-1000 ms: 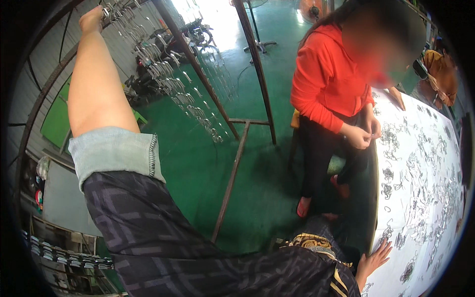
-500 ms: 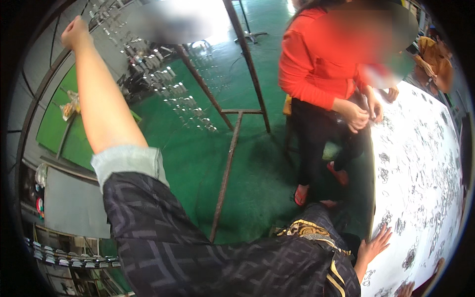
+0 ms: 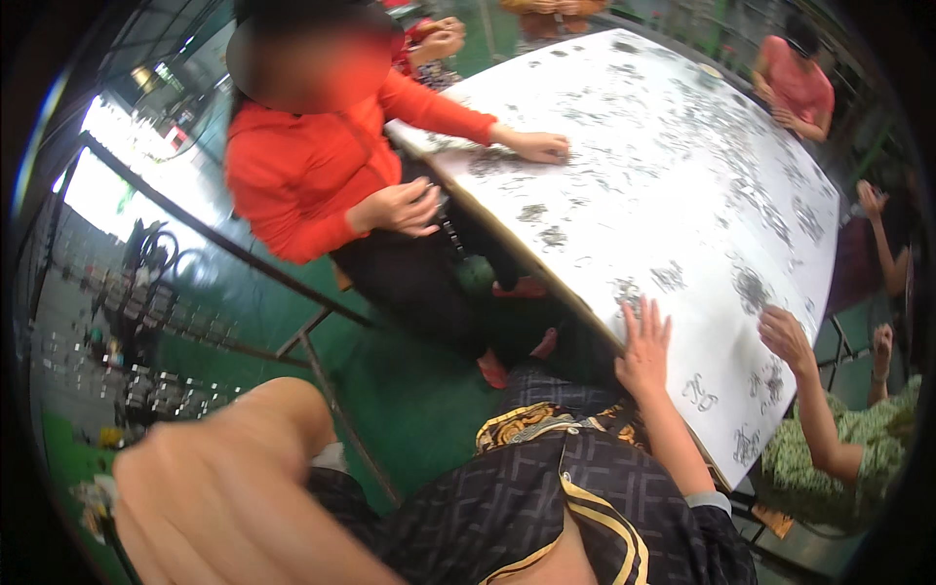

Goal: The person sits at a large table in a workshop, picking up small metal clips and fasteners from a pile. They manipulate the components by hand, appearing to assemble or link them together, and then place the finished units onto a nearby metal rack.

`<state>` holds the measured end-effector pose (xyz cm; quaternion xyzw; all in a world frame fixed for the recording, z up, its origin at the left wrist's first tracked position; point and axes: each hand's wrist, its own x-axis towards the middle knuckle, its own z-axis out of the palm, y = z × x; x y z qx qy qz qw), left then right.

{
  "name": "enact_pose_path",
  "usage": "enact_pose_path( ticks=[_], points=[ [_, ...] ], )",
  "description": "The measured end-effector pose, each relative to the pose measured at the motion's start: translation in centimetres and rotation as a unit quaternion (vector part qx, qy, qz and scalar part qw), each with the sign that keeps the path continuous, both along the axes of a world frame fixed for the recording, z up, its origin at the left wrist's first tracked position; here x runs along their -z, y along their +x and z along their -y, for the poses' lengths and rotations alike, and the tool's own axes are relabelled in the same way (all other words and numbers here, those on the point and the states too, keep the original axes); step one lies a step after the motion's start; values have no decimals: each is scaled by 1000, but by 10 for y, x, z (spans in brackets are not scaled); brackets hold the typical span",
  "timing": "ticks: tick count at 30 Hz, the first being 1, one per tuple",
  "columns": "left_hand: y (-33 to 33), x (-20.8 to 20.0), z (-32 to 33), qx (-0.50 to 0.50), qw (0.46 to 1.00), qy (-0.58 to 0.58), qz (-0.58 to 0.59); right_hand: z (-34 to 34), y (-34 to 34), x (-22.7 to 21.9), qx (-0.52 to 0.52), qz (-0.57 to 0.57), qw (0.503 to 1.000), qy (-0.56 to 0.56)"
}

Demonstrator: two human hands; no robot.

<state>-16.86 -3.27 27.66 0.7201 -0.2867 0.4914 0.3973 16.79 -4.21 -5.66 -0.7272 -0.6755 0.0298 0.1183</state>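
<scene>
Green floor [image 3: 380,370], white table [image 3: 707,336] at right, dark metal rack [image 3: 224,226] at left with small shiny pieces [image 3: 146,317], blurred. Progress: hard to score. Dark pieces [image 3: 760,210] all over the tabletop, bunched in places, loose in many others; judging by that, gathered only in part, done versus left not separable from this view. Right hand [image 3: 645,349] palm down by near table edge, fingers splayed wide, gripping nothing, tips at a dark clump [image 3: 626,290], contact unclear. Left hand [image 3: 219,497] big and smeared at lower left, off the table; fingers indistinct, can't say if holding anything. Versus earlier: view swung toward the table, green-clad co-worker [image 3: 819,478] now in sight. Left hand far out by the rack then, close to camera now. Right hand similarly placed both times. Red-jacketed co-worker [image 3: 312,185]: hands together before, apart now.
</scene>
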Motion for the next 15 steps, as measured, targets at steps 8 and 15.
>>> enact_pose_path(
  ticks=[8, 15],
  points=[
    [130, 5, 0, 206, 971, -115, 39, -1, 4, 11, -51, 30, 997, 41],
    [160, -4, 1, 264, 961, -81, 10, 0, 5, 4, -62, -3, 996, 64]
  ],
)
